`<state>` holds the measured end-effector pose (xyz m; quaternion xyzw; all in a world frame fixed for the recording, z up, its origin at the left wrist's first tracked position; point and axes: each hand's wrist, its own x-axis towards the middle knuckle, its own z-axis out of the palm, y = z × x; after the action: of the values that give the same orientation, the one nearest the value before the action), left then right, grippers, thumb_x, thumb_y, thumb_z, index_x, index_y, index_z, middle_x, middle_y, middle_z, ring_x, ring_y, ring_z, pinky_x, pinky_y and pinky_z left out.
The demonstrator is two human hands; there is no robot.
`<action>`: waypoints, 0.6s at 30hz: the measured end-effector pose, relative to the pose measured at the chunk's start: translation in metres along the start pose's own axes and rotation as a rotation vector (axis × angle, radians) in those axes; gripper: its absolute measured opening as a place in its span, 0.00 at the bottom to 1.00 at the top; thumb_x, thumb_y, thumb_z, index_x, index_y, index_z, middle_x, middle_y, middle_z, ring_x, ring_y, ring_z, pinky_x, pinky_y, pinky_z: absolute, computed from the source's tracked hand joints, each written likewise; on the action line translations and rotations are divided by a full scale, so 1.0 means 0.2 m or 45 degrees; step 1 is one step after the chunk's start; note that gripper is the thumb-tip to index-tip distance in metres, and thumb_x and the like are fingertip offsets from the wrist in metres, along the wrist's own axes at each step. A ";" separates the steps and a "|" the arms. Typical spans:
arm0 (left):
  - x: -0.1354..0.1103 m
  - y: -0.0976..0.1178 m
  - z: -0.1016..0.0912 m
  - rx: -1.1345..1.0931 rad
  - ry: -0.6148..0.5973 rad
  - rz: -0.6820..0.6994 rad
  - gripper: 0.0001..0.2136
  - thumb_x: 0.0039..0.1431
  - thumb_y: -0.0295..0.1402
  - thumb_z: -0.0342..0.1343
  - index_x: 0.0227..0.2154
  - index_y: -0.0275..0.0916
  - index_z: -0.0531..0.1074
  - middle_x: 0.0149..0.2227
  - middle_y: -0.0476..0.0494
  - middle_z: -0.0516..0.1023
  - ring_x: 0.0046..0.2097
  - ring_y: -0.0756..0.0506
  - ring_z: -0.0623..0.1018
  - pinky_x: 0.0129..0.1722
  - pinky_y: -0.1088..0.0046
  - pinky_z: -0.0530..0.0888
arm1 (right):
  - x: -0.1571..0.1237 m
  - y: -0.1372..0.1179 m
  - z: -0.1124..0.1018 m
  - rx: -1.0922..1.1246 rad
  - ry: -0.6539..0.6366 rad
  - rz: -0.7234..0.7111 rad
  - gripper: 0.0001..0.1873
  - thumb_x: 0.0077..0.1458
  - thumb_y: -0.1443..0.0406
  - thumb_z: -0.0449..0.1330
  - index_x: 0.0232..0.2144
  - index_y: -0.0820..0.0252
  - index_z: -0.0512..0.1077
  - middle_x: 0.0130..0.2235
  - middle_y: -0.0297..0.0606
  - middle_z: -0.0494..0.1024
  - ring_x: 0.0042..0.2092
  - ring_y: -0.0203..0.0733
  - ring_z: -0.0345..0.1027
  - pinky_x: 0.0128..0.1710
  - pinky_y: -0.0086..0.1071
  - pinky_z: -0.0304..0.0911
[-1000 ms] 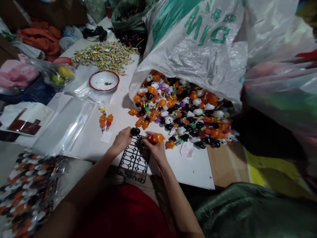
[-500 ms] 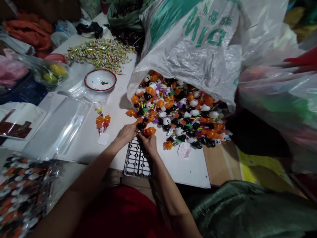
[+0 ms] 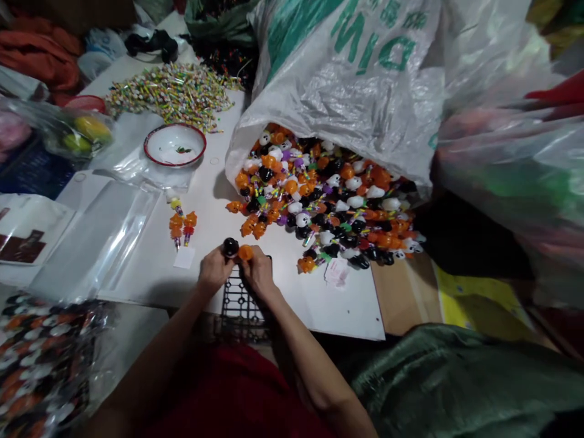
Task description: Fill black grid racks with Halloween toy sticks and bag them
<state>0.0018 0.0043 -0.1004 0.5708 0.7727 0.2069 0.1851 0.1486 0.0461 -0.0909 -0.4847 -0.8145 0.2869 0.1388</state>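
My left hand is closed around what looks like a novelty pencil with a round black topper. Beside it, my right hand grips a similar pencil with an orange topper. The toppers point up, close together; the lower parts are hidden by my fingers. Both hands are over the far end of a black plastic grid rack, which lies across the table's front edge. Beyond them, a heap of figure-topped pencils in orange, black, white and purple spills from a large white woven sack.
Left of my hands lie several orange figures and a white paper slip. Clear plastic bags, a red-rimmed white bowl and a pile of small striped pieces are farther left. A dark green sack bulges at the lower right.
Both hands have drawn back from the edge of the heap toward me and left, bringing the black and orange toppers over the rack. The view has shifted slightly.
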 end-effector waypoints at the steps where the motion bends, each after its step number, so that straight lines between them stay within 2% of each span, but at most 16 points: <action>1: 0.01 -0.02 -0.01 0.003 0.037 -0.020 0.06 0.59 0.32 0.54 0.36 0.37 0.73 0.35 0.40 0.79 0.38 0.43 0.79 0.37 0.71 0.70 | 0.03 -0.03 0.00 -0.027 -0.011 -0.003 0.10 0.61 0.67 0.51 0.42 0.61 0.70 0.42 0.42 0.75 0.41 0.42 0.69 0.39 0.30 0.62; 4: 0.03 -0.07 -0.07 -0.001 0.118 -0.038 0.05 0.59 0.32 0.54 0.33 0.38 0.73 0.32 0.42 0.79 0.36 0.43 0.78 0.37 0.71 0.70 | 0.14 -0.05 -0.06 0.014 -0.185 -0.081 0.08 0.60 0.68 0.54 0.41 0.61 0.71 0.40 0.38 0.76 0.40 0.40 0.69 0.38 0.28 0.61; 6: 0.02 -0.10 -0.10 -0.019 0.143 -0.040 0.05 0.58 0.34 0.56 0.30 0.39 0.72 0.30 0.44 0.78 0.33 0.44 0.77 0.35 0.72 0.70 | 0.24 -0.03 -0.19 0.027 -0.332 -0.197 0.08 0.59 0.69 0.56 0.41 0.61 0.73 0.39 0.36 0.76 0.38 0.38 0.69 0.37 0.27 0.60; 7: 0.01 -0.12 -0.10 -0.036 0.154 -0.048 0.05 0.57 0.34 0.57 0.29 0.39 0.72 0.28 0.45 0.77 0.32 0.45 0.77 0.34 0.72 0.69 | 0.30 -0.01 -0.26 -0.032 -0.330 -0.220 0.09 0.60 0.70 0.56 0.42 0.62 0.73 0.40 0.38 0.77 0.39 0.38 0.69 0.38 0.27 0.61; 11: -0.04 -0.14 -0.10 -0.128 0.178 -0.110 0.07 0.57 0.37 0.60 0.29 0.38 0.72 0.26 0.47 0.75 0.29 0.47 0.75 0.32 0.73 0.68 | 0.57 0.02 -0.52 -0.574 0.049 -0.109 0.17 0.62 0.75 0.47 0.46 0.66 0.73 0.52 0.52 0.72 0.50 0.48 0.65 0.45 0.34 0.60; 13: -0.05 -0.14 -0.09 -0.151 0.173 -0.128 0.08 0.57 0.38 0.60 0.29 0.37 0.73 0.25 0.47 0.74 0.28 0.47 0.74 0.31 0.73 0.68 | 0.64 0.02 -0.58 -0.683 0.100 -0.128 0.17 0.62 0.75 0.46 0.45 0.67 0.73 0.53 0.54 0.71 0.54 0.52 0.62 0.48 0.37 0.60; 15: -0.04 -0.14 -0.08 -0.163 0.177 -0.133 0.09 0.57 0.38 0.61 0.31 0.37 0.74 0.27 0.47 0.75 0.29 0.47 0.75 0.32 0.74 0.69 | 0.60 0.02 -0.56 -0.573 0.153 -0.131 0.14 0.63 0.71 0.49 0.45 0.66 0.73 0.49 0.53 0.73 0.51 0.51 0.64 0.47 0.37 0.60; 18: -0.04 -0.15 -0.05 -0.186 0.201 -0.129 0.08 0.58 0.37 0.60 0.35 0.37 0.75 0.34 0.44 0.78 0.35 0.46 0.77 0.36 0.72 0.71 | 0.35 0.06 -0.43 -0.063 0.190 -0.091 0.13 0.61 0.62 0.54 0.43 0.64 0.71 0.39 0.44 0.76 0.39 0.45 0.68 0.39 0.34 0.62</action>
<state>-0.0250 -0.0124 -0.1076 0.4978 0.7958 0.2973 0.1749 0.1666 0.1399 -0.0326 -0.4785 -0.8256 0.2248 0.1973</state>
